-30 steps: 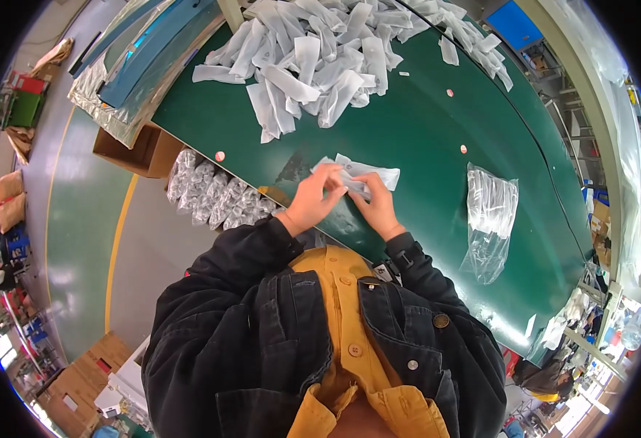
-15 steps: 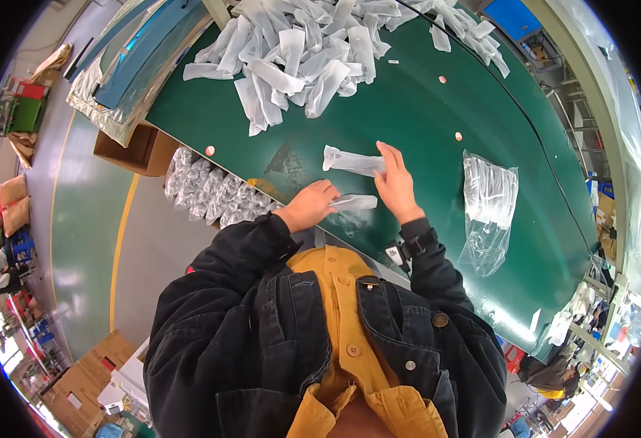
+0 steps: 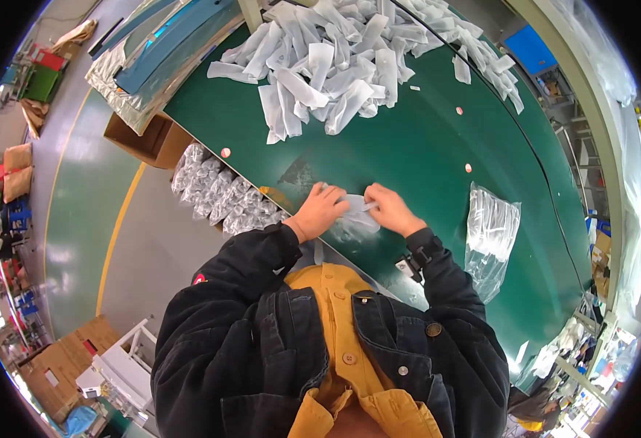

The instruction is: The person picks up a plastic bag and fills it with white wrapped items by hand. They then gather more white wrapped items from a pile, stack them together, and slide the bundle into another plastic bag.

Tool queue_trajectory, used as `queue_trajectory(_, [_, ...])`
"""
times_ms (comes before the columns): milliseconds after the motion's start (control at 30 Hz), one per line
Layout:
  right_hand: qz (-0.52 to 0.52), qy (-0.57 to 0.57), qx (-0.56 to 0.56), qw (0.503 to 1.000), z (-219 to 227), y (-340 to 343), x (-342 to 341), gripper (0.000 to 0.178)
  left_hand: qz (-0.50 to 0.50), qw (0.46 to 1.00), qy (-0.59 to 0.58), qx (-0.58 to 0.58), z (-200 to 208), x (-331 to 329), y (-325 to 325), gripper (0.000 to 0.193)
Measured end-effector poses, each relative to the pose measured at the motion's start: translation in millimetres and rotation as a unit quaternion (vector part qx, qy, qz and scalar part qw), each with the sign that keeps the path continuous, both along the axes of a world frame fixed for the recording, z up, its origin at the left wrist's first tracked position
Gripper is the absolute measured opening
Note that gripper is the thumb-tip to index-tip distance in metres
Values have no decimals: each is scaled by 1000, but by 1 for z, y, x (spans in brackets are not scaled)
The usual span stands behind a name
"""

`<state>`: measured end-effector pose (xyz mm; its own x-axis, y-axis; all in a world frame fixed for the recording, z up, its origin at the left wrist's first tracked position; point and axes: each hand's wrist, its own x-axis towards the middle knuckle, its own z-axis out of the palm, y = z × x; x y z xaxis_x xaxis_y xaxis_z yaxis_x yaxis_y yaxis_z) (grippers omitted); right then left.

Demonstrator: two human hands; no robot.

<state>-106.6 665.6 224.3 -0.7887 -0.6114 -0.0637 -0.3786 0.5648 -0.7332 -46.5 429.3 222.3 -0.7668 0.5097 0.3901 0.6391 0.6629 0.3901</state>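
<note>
Over the near edge of the green table, a frosted white plastic bag (image 3: 360, 220) is stretched between my two hands. My left hand (image 3: 321, 210) is closed on its left side, fingers curled. On the right side, my right hand (image 3: 395, 211) pinches the bag's upper corner. Where one bag ends and another might overlap it cannot be made out; the plastic is creased and partly covered by my fingers. A large heap of similar frosted bags (image 3: 349, 62) lies farther back on the table.
A clear bag of stacked white pieces (image 3: 493, 233) lies to the right. Clear-wrapped bundles (image 3: 225, 193) sit beside the table's left edge, near an open cardboard box (image 3: 145, 142). A black cable (image 3: 531, 139) crosses the green tabletop (image 3: 401, 146).
My right hand has come down and closer to my left. The two separate frosted bags seen before are now brought together between my hands. The view has shifted slightly.
</note>
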Motion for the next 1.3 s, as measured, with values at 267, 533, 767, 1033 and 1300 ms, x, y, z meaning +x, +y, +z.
queue_trajectory(267, [-4,238,64,969,22,-72,-159,28,-35,985,-146,88,-33,0,-7,38])
queue_trajectory(533, [-35,199,23,979,-11,-53,-121,24,70,989,-99,85,13,-11,-14,47])
queue_trajectory(767, [90,108,1,990,-10,-20,-37,20,22,990,-93,101,-16,-34,-26,48])
queue_trajectory(1033, [-26,238,19,971,1,-61,-132,27,-45,988,-126,76,-15,-29,-23,51])
queue_trajectory(1300, [-24,164,143,976,-35,-48,-124,29,-32,996,-86,21,-10,-25,-21,51])
